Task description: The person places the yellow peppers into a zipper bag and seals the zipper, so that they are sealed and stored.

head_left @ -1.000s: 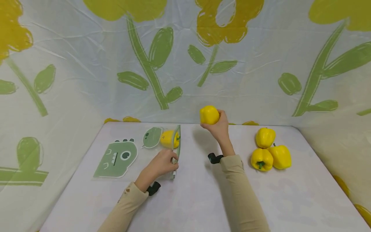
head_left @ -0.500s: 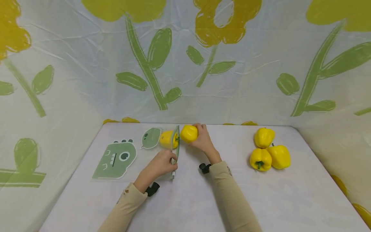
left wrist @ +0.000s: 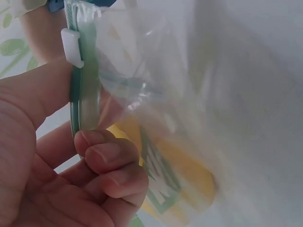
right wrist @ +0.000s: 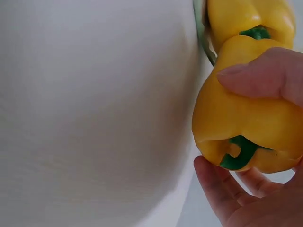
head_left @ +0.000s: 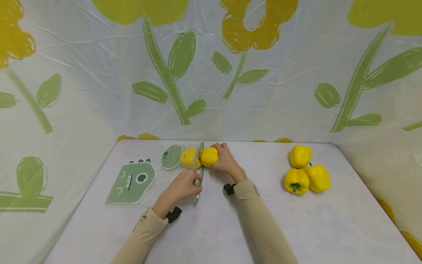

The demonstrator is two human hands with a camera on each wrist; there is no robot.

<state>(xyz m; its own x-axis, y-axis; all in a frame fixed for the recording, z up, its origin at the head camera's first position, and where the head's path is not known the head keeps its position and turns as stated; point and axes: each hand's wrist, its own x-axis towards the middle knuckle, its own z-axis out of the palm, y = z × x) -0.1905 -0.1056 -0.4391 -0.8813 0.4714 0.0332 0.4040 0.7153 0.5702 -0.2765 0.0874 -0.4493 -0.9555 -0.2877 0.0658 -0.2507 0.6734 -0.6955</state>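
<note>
My left hand (head_left: pixel 184 184) pinches the green-edged rim of a clear zip bag (left wrist: pixel 87 104) with a white slider (left wrist: pixel 72 47), holding its mouth up. Green cartoon prints mark the bag, which lies to the left. Inside, close to the opening, sits one yellow bell pepper (head_left: pixel 188 158). A second yellow bell pepper (head_left: pixel 209 157) is in my right hand (head_left: pixel 227 161), thumb on one side and fingers on the other. It is right at the bag's mouth, its far end against the first pepper's stem end in the right wrist view. Its green stem (right wrist: pixel 239 152) faces my palm.
Three more yellow bell peppers (head_left: pixel 296 181) stand grouped on the right of the white tabletop (head_left: pixel 211 234). Behind the table's back edge hangs a flower-printed white cloth (head_left: pixel 283 91), which also covers both sides.
My right hand has come down and left with its yellow bell pepper, from above the table to the bag's mouth. The left hand keeps its hold on the rim.
</note>
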